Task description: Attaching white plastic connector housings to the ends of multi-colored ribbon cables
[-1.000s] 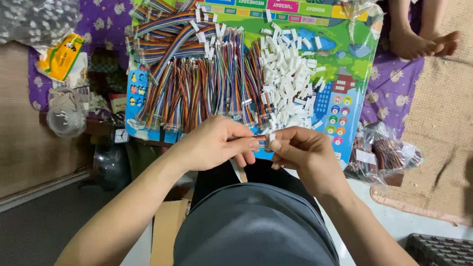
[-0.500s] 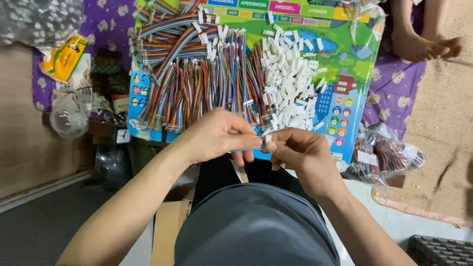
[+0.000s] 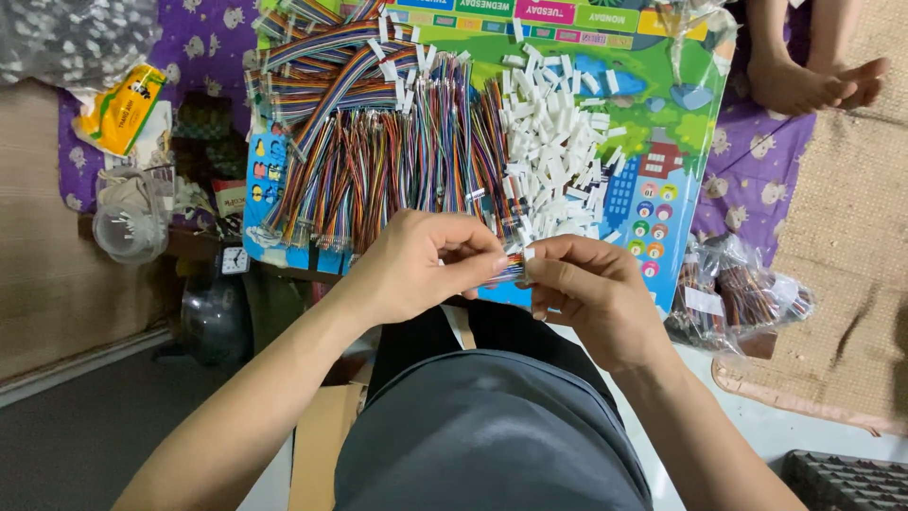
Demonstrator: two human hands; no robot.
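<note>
Left hand (image 3: 416,265) and right hand (image 3: 591,293), fingers pinched shut, meet on a multicoloured wire lead (image 3: 509,272) just over the near edge of the colourful board (image 3: 662,180); wire bundles (image 3: 378,161) and white connector housings (image 3: 553,142) lie heaped within reach.

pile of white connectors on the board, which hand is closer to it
Right. The right hand sits just below the pile of white connectors; the left hand is lower left, under the coloured wire bundles.
</note>
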